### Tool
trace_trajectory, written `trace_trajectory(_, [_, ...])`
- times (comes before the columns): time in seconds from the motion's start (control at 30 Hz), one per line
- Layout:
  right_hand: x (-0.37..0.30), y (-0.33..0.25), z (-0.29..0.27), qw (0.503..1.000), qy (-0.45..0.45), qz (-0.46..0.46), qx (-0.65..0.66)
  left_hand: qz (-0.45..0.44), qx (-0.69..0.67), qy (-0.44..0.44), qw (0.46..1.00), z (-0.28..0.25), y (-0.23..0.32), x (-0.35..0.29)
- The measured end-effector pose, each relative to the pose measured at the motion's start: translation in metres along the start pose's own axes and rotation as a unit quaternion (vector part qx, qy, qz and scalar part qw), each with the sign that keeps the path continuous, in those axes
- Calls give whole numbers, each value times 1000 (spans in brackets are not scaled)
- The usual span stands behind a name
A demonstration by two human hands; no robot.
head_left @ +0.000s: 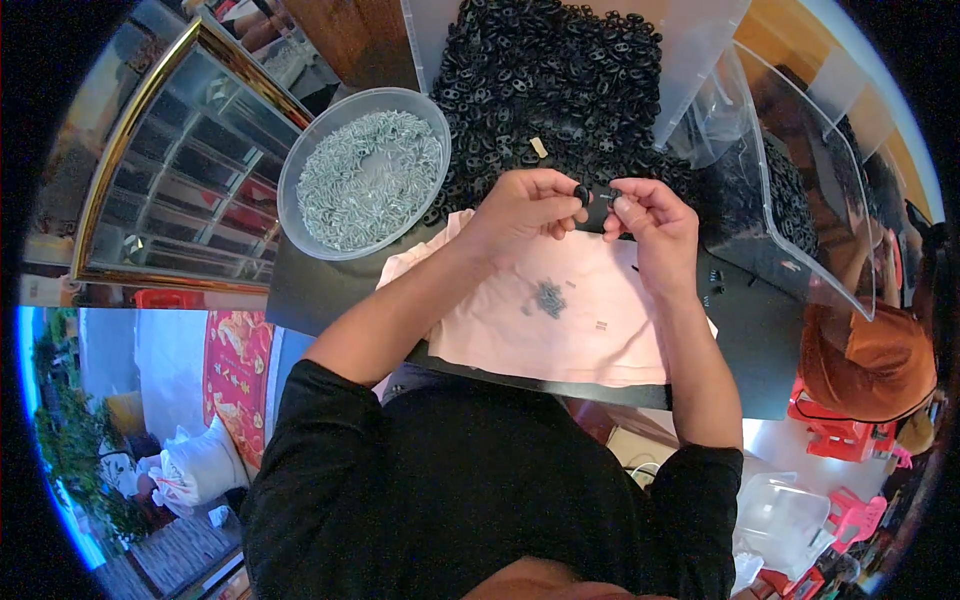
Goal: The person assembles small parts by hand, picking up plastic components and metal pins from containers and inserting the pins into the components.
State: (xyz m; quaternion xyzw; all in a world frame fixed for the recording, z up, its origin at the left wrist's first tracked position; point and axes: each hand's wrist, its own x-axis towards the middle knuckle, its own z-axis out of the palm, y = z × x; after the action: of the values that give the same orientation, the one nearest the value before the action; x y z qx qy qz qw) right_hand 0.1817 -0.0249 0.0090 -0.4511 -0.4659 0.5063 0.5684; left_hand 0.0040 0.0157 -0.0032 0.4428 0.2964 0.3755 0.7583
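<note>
My left hand (535, 207) pinches a small black plastic piece (581, 192) between thumb and fingertips, just above the far edge of a pink cloth (480, 335). Close beside it, my right hand (655, 218) is closed on another small dark piece (614, 197), and a thin bit of metal sticks out toward the left hand. The two pieces are apart. On the cloth below lies a little heap of small metal springs (549, 299), with a few loose ones to its right. A round clear tub (288, 200) full of similar springs stands at the left.
A large heap of black two-holed plastic pieces (550, 75) spills from a clear bin beyond my hands. A yellowish scrap (539, 148) lies on it. Another clear bin (770, 190) stands at the right, near a person in orange-brown clothing (880, 360). A gold-framed glass panel (185, 160) is at far left.
</note>
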Motion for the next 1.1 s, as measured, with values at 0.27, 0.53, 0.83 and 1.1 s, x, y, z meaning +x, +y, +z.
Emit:
trace_trajectory(0.27, [-5, -1, 6, 998, -11, -47, -37, -21, 6, 6, 1000, 1, -6, -2])
trace_trajectory(0.53, [-4, 2, 4, 998, -19, -52, -39, -14, 0, 13, 1000, 4, -5, -1])
trace_trajectory(0.83, [-7, 1, 10, 999, -21, -26, -28, 44, 125, 7, 991, 7, -5, -3])
trace_trajectory(1.1, [-7, 3, 8, 998, -38, -48, -14, 80, 209, 3, 975, 5, -2, -4])
